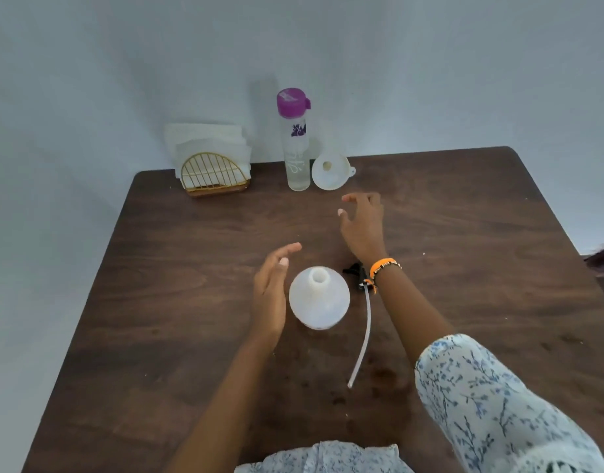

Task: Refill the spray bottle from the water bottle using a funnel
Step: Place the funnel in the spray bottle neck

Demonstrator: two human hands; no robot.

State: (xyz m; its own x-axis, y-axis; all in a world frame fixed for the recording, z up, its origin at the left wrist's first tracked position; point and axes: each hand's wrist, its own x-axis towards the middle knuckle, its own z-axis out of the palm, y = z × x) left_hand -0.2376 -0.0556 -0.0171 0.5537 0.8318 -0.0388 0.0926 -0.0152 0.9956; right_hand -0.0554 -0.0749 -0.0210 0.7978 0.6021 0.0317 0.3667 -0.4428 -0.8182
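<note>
At the far left of your worktop (pixel 191 268) a gold wire napkin holder (pixel 214 176) stands by the wall, stuffed with white napkins. Your left hand (pixel 271 295) hovers just beside the spray bottle (pixel 319 298), fingers straight and relaxed, gripping nothing. The bottle stands upright near the middle with its neck uncapped. Behind it, by the wall, the water bottle (pixel 296 145) stands upright with its purple lid on (clear liquid shows inside). Just right of that lies the white funnel (pixel 331 172), wide mouth tilted towards you. Your right hand (pixel 362 227) hangs near the funnel, fingers spread and empty. Under that wrist lies the black spray head (pixel 356 272) with its dip tube (pixel 363 339).
</note>
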